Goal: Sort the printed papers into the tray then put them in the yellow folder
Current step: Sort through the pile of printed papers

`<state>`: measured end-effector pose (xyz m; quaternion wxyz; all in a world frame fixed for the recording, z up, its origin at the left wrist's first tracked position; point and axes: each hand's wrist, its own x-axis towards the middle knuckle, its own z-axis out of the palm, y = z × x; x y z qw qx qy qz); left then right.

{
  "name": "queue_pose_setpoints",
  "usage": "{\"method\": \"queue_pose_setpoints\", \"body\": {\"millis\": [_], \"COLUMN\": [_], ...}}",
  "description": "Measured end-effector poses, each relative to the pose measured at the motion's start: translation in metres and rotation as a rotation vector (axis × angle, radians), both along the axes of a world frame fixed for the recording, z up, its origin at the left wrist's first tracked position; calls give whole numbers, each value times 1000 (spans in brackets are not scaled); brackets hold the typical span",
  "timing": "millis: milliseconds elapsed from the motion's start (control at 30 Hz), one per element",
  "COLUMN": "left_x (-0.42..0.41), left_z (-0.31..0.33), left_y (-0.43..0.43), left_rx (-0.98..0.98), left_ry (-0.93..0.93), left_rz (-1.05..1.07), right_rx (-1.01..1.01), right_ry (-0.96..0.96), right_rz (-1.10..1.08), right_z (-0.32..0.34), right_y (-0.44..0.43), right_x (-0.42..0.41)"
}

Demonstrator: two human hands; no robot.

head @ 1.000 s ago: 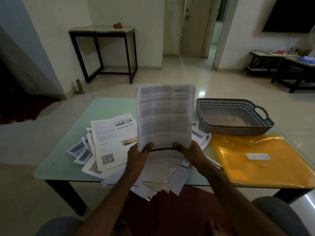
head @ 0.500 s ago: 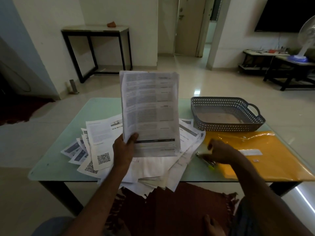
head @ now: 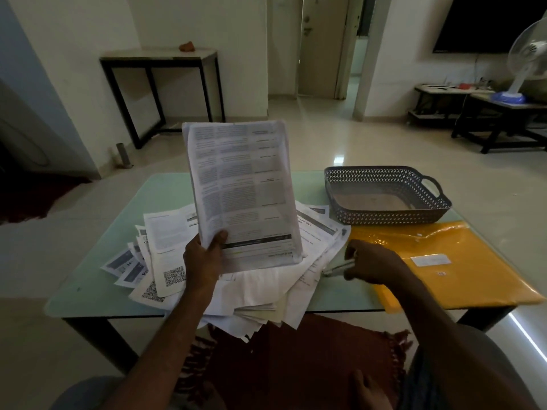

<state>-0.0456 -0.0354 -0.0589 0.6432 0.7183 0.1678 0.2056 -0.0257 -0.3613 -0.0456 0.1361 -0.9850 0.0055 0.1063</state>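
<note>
Head view: left hand point(head: 204, 258) pinches sheaf point(head: 242, 187) at lower corner, upright, likely for reading before sorting. Right hand point(head: 373, 261), fingers curled, at pen-like object point(head: 337, 267); grip unclear. Pile point(head: 266, 288) at 6 o'clock, tray point(head: 384, 216) at 2, folder point(head: 458, 285) at 3. Glass table point(head: 88, 291); dim tiled room, fan point(head: 529, 54) at 1.

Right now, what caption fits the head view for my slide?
Left hand holds printed papers upright; right hand at a pen beside the yellow folder.

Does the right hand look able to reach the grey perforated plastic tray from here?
Probably yes: the right hand is beside the yellow plastic folder, and the grey perforated tray lies just beyond with nothing standing between.
</note>
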Motion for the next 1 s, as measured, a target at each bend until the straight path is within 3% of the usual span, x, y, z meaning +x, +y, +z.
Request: {"method": "queue_pose_setpoints", "body": {"millis": [133, 333, 600, 733, 833, 1000], "left_x": [3, 7, 7, 4, 3, 5], "left_z": [0, -1, 1, 4, 4, 3], "left_y": [-1, 1, 7, 5, 3, 3], "left_rx": [-22, -27, 1, 18, 18, 25], "left_ry": [10, -9, -12, -29, -36, -33], "left_rz": [12, 29, 43, 43, 30, 19], "right_rx": [603, 1099, 1082, 741, 633, 706], "right_ry": [-71, -100, -121, -200, -224, -180], "right_rz": [-108, 9, 64, 149, 64, -51], "right_z": [17, 26, 19, 16, 11, 16], "right_y": [10, 20, 43, 55, 59, 59], "right_x": [3, 4, 1, 0, -1, -2]}}
